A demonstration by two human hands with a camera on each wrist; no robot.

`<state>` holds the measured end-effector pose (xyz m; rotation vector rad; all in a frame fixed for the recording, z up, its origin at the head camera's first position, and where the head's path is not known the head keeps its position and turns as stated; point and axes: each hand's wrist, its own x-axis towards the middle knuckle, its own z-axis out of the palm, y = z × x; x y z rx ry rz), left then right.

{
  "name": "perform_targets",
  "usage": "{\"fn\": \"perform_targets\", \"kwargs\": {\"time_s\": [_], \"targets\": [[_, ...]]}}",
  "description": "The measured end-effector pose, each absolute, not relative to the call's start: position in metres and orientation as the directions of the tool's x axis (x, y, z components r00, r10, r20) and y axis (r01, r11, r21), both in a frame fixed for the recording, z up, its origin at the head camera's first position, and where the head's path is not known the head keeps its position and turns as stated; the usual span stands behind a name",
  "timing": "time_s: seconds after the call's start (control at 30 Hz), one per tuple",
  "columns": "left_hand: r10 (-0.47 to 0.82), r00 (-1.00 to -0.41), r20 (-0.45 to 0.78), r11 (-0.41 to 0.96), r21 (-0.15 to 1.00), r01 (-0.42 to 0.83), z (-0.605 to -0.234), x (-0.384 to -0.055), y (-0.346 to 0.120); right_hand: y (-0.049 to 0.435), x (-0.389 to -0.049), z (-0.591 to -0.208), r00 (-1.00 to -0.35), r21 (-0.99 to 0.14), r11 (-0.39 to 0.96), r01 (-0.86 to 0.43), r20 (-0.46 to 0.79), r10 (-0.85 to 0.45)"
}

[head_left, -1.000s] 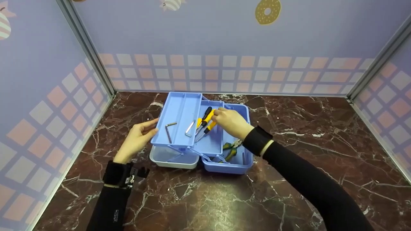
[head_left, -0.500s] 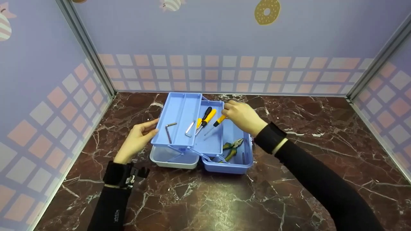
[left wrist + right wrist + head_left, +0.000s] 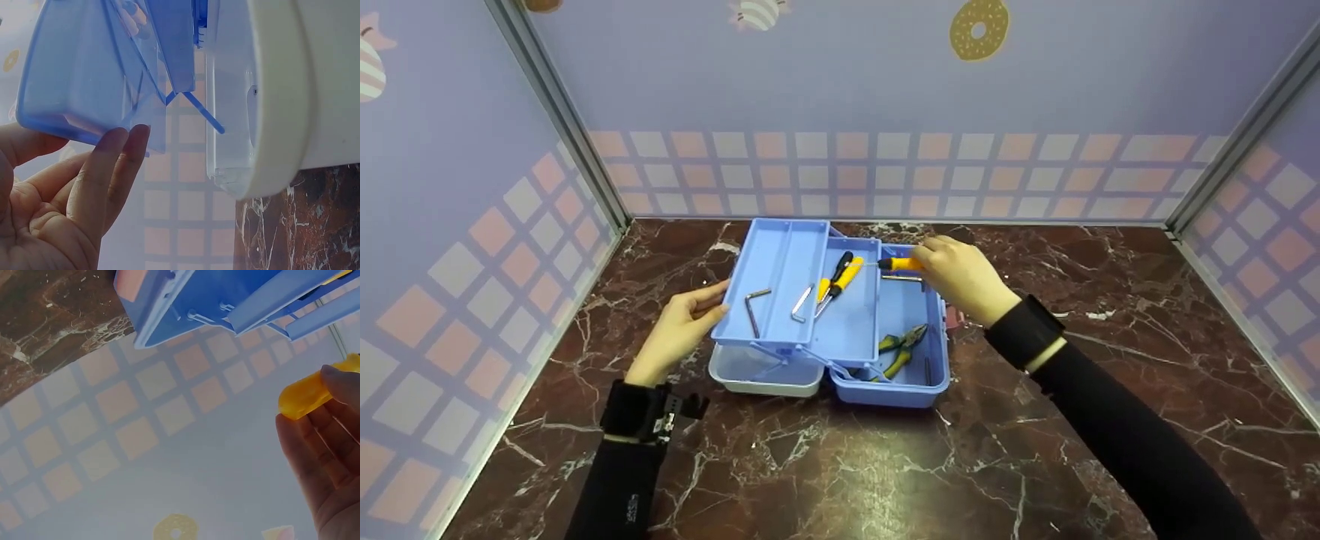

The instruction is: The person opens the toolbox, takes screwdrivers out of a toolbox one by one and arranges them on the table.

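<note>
My right hand [image 3: 964, 277] grips a screwdriver [image 3: 901, 264] by its yellow handle, above the right part of the blue toolbox [image 3: 889, 394]. Its shaft points left over the middle tray [image 3: 847, 337]; the right wrist view shows the yellow handle [image 3: 306, 395] between thumb and fingers. My left hand [image 3: 679, 330] holds the left edge of the raised upper tray [image 3: 769, 255], seen from below in the left wrist view. Two L-shaped hex keys [image 3: 749, 311] lie in that tray. More screwdrivers, yellow [image 3: 849, 276] and black [image 3: 844, 266], rest in the middle tray.
Green-handled pliers [image 3: 901, 352] and thin metal pieces lie in the toolbox's right base. A whitish lid [image 3: 769, 382] stands unfolded beneath the upper tray. Brown marble tabletop [image 3: 840, 465] surrounds the box, with patterned panels [image 3: 840, 172] behind and at both sides.
My right hand has lifted the yellow screwdriver out of the middle tray and moved it right, over the toolbox base. The shaft has turned to nearly level. My left hand stays at the upper tray.
</note>
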<state>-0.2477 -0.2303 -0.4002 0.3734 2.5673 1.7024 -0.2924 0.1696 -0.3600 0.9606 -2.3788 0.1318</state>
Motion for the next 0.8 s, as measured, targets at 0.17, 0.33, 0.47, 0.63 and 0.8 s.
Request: {"fn": "perform_targets", "kwargs": {"time_s": [0.17,0.33,0.47,0.63,0.8], "targets": [[0.224,-0.969,0.102,0.375,0.909,0.182,-0.400,-0.247,-0.230,0.186,-0.285,-0.363,-0.660,-0.053,0.761,-0.647,0.540,-0.523],[0.218,-0.970,0.108,0.376,0.908,0.186,-0.400,-0.247,-0.230,0.206,-0.282,-0.368,-0.724,-0.189,0.784,-0.592,0.553,-0.413],[0.214,-0.970,0.111,0.376,0.907,0.187,-0.401,-0.247,-0.231,0.220,-0.278,-0.373,-0.759,-0.270,0.789,-0.553,0.554,-0.342],[0.220,-0.969,0.115,0.382,0.904,0.194,-0.402,-0.249,-0.230,0.235,-0.272,-0.381,-0.801,-0.358,0.791,-0.496,0.539,-0.259],[0.220,-0.969,0.112,0.387,0.902,0.192,-0.402,-0.249,-0.230,0.250,-0.268,-0.390,-0.857,-0.435,0.807,-0.398,0.490,-0.159]]}}
